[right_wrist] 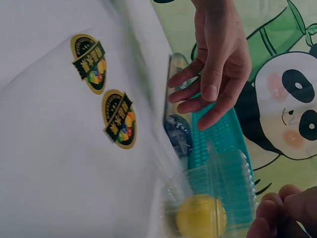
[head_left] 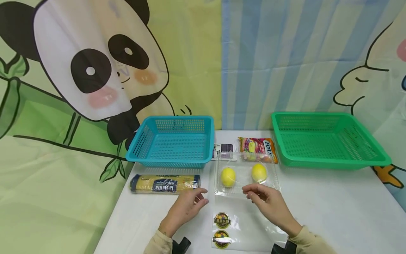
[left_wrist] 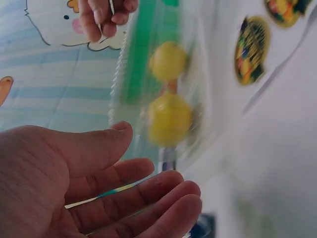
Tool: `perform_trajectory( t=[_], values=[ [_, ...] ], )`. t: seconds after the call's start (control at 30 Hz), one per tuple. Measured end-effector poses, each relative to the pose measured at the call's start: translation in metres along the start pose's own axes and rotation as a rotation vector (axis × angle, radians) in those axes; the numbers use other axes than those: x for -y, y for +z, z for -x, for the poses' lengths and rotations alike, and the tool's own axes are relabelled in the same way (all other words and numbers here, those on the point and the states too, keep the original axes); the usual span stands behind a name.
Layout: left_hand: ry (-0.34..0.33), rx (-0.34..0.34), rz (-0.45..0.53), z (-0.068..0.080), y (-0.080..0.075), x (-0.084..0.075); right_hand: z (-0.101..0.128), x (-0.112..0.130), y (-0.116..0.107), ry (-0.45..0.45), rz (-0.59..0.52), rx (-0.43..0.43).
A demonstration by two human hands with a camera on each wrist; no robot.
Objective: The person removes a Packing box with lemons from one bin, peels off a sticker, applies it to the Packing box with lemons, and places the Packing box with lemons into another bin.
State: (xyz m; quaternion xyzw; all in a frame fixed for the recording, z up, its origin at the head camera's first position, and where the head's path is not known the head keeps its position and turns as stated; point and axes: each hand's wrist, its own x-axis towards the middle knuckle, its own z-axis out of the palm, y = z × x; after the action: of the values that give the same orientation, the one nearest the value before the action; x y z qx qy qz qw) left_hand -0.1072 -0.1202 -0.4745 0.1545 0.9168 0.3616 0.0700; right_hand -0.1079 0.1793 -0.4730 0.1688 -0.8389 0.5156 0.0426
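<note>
A clear plastic clamshell box (head_left: 219, 190) lies on the table with two yellow lemons (head_left: 228, 177) in it. My left hand (head_left: 185, 209) hovers left of the box's front corner, its fingers loosely bent and apart, with nothing between them. My right hand (head_left: 271, 205) is over the box's front right edge, fingers bent softly; no held thing shows, and whether it touches the box I cannot tell. In front of the box lies a clear sheet (head_left: 250, 225) with two black-and-gold round stickers (head_left: 221, 220). Beside the left hand is a spaghetti packet (head_left: 165, 184).
A blue basket (head_left: 171, 162) stands at the back left, a green basket (head_left: 333, 163) at the back right. Between them lie a fruit candy bag (head_left: 268, 146) and a small white-and-dark packet (head_left: 226, 148). A printed cloth (head_left: 247, 70) hangs behind the table.
</note>
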Motion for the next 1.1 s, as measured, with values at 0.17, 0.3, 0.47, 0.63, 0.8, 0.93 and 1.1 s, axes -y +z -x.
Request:
perform_trajectory(
  t=[0.17,0.3,0.47,0.63,0.8,0.93,1.1],
  values=[
    [-0.063,0.061,0.050,0.003,0.019,0.002,0.000,-0.008,0.015,0.002,0.049,0.156],
    [-0.094,0.099,0.095,0.007,0.030,0.003,0.005,-0.005,0.021,-0.038,0.069,0.207],
    [-0.105,0.106,0.112,0.008,0.036,0.003,0.012,0.003,0.024,-0.113,0.047,0.227],
    [-0.107,0.086,0.134,0.007,0.039,0.000,0.011,-0.002,0.030,-0.090,0.070,0.320],
    [-0.117,0.092,0.180,0.008,0.042,-0.002,0.011,-0.012,0.036,-0.079,0.067,0.386],
    [-0.139,0.110,0.240,0.007,0.047,-0.003,0.014,-0.019,0.041,-0.074,0.058,0.407],
    [-0.156,0.133,0.367,0.007,0.053,0.000,0.019,-0.024,0.047,-0.089,0.042,0.418]
  ],
)
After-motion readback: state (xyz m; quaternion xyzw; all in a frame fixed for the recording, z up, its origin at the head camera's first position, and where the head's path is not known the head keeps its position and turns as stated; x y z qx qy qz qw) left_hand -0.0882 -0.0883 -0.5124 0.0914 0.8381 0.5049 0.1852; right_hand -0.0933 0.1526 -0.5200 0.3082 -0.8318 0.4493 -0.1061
